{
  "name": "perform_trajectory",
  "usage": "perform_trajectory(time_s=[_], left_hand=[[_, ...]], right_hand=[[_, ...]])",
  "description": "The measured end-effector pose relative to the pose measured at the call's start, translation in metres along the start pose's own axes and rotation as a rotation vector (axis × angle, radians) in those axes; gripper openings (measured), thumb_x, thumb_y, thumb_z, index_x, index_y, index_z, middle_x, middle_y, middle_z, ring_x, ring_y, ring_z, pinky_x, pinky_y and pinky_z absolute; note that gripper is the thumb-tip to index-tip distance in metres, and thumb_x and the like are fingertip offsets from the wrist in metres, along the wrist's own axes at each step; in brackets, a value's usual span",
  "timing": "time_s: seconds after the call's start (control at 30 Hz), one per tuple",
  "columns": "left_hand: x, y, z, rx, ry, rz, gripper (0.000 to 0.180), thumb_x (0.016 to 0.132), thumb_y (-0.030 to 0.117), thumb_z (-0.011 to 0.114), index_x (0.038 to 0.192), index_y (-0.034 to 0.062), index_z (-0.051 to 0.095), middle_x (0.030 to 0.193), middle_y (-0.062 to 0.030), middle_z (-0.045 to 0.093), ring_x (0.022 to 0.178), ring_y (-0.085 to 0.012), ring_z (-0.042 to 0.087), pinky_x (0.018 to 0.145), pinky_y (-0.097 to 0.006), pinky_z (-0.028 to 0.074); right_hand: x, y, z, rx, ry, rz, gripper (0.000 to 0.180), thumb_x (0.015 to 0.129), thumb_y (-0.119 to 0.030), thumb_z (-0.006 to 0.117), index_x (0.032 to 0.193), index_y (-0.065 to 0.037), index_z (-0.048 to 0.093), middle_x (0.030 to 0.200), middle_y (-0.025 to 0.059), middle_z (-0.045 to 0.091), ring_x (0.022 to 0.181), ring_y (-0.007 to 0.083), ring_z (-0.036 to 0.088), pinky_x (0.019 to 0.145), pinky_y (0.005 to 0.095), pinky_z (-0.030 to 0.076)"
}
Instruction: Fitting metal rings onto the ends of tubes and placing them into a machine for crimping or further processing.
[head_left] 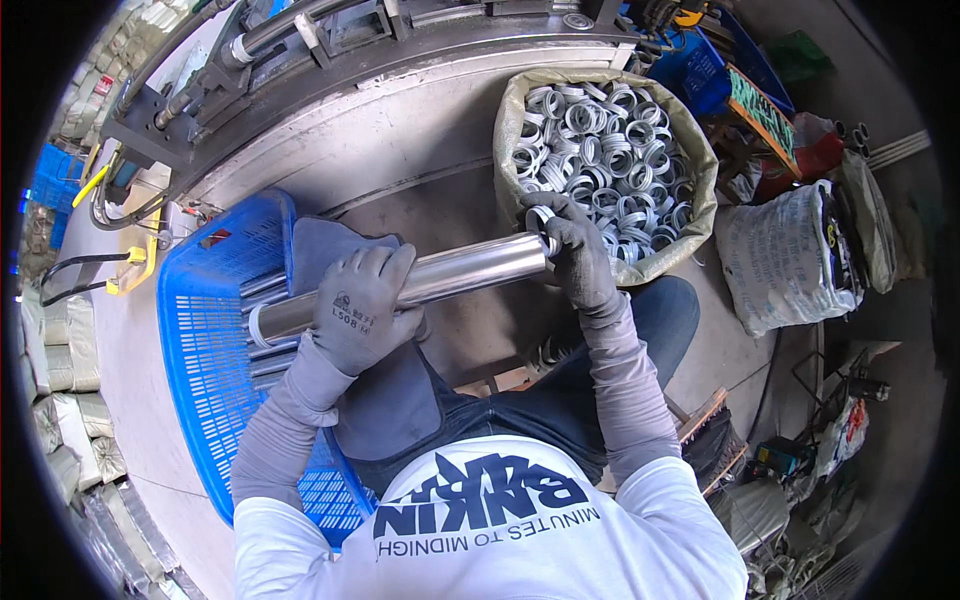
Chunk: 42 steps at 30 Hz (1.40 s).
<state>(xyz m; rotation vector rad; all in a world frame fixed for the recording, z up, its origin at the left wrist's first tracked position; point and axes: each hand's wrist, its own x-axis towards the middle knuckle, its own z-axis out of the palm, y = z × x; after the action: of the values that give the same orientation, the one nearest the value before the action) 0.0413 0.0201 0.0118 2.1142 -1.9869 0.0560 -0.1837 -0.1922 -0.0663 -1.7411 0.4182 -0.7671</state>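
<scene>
One metal tube (470, 272), left end over a blue basket (172, 340) (likely stiff, slick; best held mid-length): left hand (362, 305) clasps it, right hand (580, 255) holds a ring (541, 226) at the other end

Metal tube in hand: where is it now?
In the head view, the metal tube slants across left of centre, gripped by the left hand, left end over the blue basket, right end at the right hand.
</scene>
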Motion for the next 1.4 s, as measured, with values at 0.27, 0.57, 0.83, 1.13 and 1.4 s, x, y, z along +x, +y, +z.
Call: perform_trajectory(time_s=[0.27,0.57,0.83,1.13,1.4], left_hand=[[0.001,-0.002,-0.001,-0.027,0.038,-0.027,0.062,0.071,0.023,0.080,0.127,0.0044,0.063,0.110,-0.0141,0.068,0.100,-0.0348,0.067,0.086,-0.047,0.052],[0.004,0.003,0.001,-0.005,-0.017,-0.017,0.064,0.074,0.026,0.080,0.130,0.0038,0.061,0.115,-0.0148,0.068,0.103,-0.0340,0.067,0.089,-0.048,0.051],[0.005,0.004,0.003,0.038,-0.046,-0.008,0.068,0.073,0.024,0.081,0.133,0.0013,0.059,0.120,-0.0165,0.067,0.107,-0.0352,0.066,0.093,-0.048,0.051],[0.003,0.000,0.004,-0.004,0.021,-0.046,0.067,0.072,0.024,0.081,0.131,0.0016,0.059,0.111,-0.0177,0.067,0.101,-0.0374,0.066,0.088,-0.049,0.052],[0.012,-0.005,0.002,0.050,0.017,-0.020,0.061,0.075,0.031,0.080,0.127,0.0066,0.060,0.108,-0.0121,0.067,0.099,-0.0306,0.067,0.083,-0.045,0.052]], right_hand=[[-0.003,-0.012,0.013,0.467,0.106,0.278,0.052,0.088,-0.018,0.060,0.137,0.001,0.060,0.133,0.0129,0.065,0.110,0.0216,0.070,0.092,0.0339,0.059],[-0.004,-0.017,0.037,-0.296,0.233,-0.056,0.048,0.111,-0.030,0.035,0.117,0.003,0.070,0.114,0.0152,0.072,0.104,0.0280,0.070,0.094,0.0357,0.052],[-0.003,-0.024,0.063,0.025,0.449,0.119,0.034,0.111,-0.018,0.044,0.114,0.003,0.070,0.105,0.0124,0.069,0.094,0.0217,0.064,0.090,0.0335,0.049],[0.016,-0.038,0.042,0.023,0.273,0.148,0.034,0.110,-0.021,0.048,0.120,0.003,0.069,0.117,0.0175,0.070,0.116,0.0252,0.064,0.100,0.0338,0.049],[0.058,0.101,-0.100,-1.555,-0.279,0.467,0.032,0.093,-0.033,0.066,0.109,-0.009,0.080,0.118,0.0200,0.074,0.109,0.0354,0.072,0.090,0.0455,0.059]])
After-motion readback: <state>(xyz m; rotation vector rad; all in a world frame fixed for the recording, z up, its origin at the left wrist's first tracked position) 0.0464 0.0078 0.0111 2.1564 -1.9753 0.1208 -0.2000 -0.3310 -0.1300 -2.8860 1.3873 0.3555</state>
